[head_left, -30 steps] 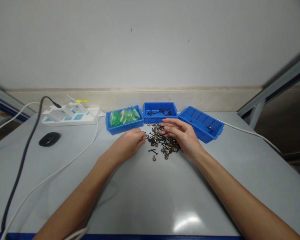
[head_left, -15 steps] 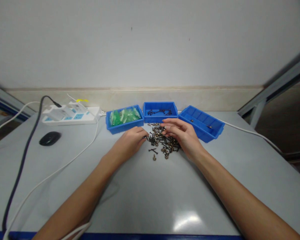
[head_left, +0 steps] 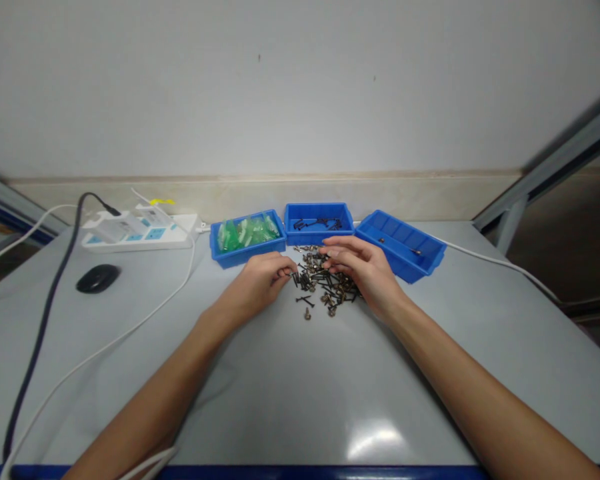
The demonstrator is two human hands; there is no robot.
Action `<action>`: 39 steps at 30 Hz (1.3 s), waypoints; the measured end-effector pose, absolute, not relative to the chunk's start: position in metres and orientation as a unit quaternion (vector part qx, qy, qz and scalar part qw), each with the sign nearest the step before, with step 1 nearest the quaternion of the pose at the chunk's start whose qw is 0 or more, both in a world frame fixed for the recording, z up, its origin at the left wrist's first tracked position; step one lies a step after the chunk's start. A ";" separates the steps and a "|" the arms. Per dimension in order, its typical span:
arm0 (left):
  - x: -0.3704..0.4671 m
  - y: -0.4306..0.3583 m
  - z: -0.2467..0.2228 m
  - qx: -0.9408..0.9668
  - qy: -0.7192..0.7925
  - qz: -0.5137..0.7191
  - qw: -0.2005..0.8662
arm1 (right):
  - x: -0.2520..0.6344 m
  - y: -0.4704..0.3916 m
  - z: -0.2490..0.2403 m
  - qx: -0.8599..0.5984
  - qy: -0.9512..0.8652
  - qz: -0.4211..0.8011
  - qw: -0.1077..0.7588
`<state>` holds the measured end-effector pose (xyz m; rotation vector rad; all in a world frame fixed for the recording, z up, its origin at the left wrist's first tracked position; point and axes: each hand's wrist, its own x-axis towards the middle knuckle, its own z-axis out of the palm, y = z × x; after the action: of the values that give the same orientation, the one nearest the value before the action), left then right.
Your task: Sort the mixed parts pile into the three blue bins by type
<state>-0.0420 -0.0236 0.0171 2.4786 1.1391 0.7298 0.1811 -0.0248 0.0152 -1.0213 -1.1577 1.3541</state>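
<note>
Left hand with fingertips drawn together, any pinched screw impossible to tell, right hand loosely curled, fingers parted, and between them lie the screws, best teased singly from the edge!

Head camera looks forward and down

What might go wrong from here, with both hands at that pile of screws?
Dark and brass-coloured screws lie jumbled in the pile, so the left hand, its fingertips at the pile's edge, might catch the wrong piece. The right hand covers part of the pile and could scatter screws if it shifts. A white cable crosses the left forearm in view and might snag.
</note>
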 end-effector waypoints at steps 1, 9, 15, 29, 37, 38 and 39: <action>-0.042 -0.023 0.018 0.867 0.397 0.258 0.155 | 0.181 -0.025 0.015 -0.427 -0.484 0.562 0.517; -0.037 -0.028 0.030 0.822 0.401 0.366 0.171 | 0.179 -0.028 0.019 -0.437 -0.521 0.540 0.496; -0.029 -0.031 0.031 0.638 0.464 0.470 0.396 | 0.173 -0.032 0.018 -0.419 -0.553 0.557 0.457; -0.023 -0.032 0.030 0.536 0.479 0.481 0.502 | 0.166 -0.035 0.011 -0.377 -0.451 0.649 0.483; -0.037 -0.030 0.032 0.718 0.469 0.386 0.341 | 0.170 -0.030 0.013 -0.387 -0.464 0.637 0.480; -0.042 -0.028 0.031 0.759 0.470 0.357 0.274 | 0.170 -0.028 0.014 -0.393 -0.466 0.628 0.485; -0.047 -0.027 0.029 0.791 0.473 0.326 0.212 | 0.171 -0.026 0.015 -0.398 -0.466 0.619 0.492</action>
<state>-0.0466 -0.0267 0.0287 2.1968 1.3130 0.9066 0.1707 -0.0257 0.0149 -0.9652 -1.1323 1.5014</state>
